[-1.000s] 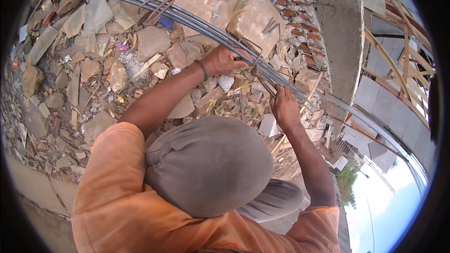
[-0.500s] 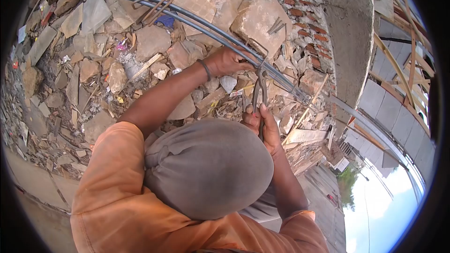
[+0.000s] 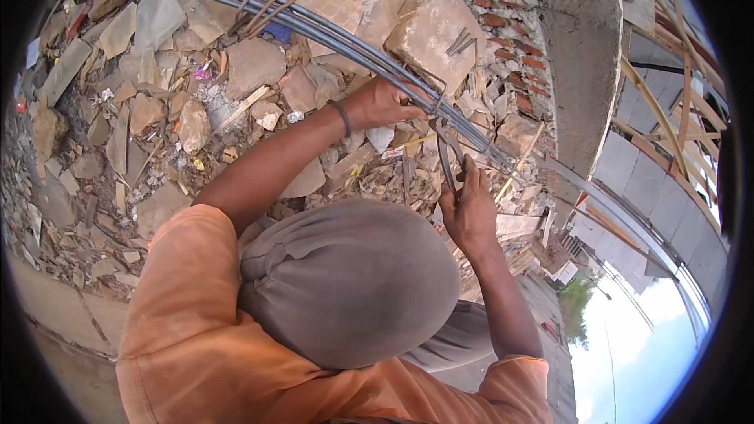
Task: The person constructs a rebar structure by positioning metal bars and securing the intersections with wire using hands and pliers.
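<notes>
My left hand (image 3: 386,104) is closed around the bundle of long steel rebars (image 3: 330,41), its fingers partly hidden beneath the bars. Close to it, a bent wire stirrup (image 3: 428,77) loops over the bundle. In my right hand (image 3: 471,216) are the handles of a pair of pincers (image 3: 445,159), spread somewhat apart. Their jaws reach up to the underside of the bars, just right of my left hand. Whether the jaws bite on a tie wire there is too small to tell.
Rubble and broken slabs (image 3: 255,71) cover the ground. More rusty stirrups (image 3: 267,9) hang on the bars at upper left. Several short rods lie on a large stone block (image 3: 432,27). A broken brick wall (image 3: 530,63) stands at right. A grey cap (image 3: 353,283) fills the lower middle.
My right hand has turned and swung to the right with the pincers, whose handles now slant that way. My left hand stays at the same spot on the bars.
</notes>
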Demonstrator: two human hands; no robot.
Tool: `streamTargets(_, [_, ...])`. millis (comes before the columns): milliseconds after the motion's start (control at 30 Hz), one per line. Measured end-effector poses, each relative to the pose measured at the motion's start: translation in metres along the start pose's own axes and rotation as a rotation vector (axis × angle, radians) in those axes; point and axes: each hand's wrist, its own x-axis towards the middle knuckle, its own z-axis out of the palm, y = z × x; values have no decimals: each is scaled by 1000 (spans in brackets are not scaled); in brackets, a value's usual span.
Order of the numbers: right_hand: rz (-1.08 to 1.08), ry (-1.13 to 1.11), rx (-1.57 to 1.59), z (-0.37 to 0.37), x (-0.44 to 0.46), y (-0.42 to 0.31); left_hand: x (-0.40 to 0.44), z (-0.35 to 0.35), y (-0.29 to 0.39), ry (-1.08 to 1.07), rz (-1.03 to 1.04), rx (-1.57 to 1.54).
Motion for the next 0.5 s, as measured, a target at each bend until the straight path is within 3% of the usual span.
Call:
streamTargets(33, [78, -112, -28, -10, 1, -5, 0, 0, 1, 2, 9, -10])
streamTargets(133, [14, -39, -189, 1, 5, -2, 0, -3, 7, -26, -31, 37])
streamTargets(333, [-24, -151, -472, -15, 20, -7, 0, 4, 0, 4, -25, 44])
streamTargets(500, [19, -125, -388, -19, 15, -11, -2, 1, 1, 16, 8, 20])
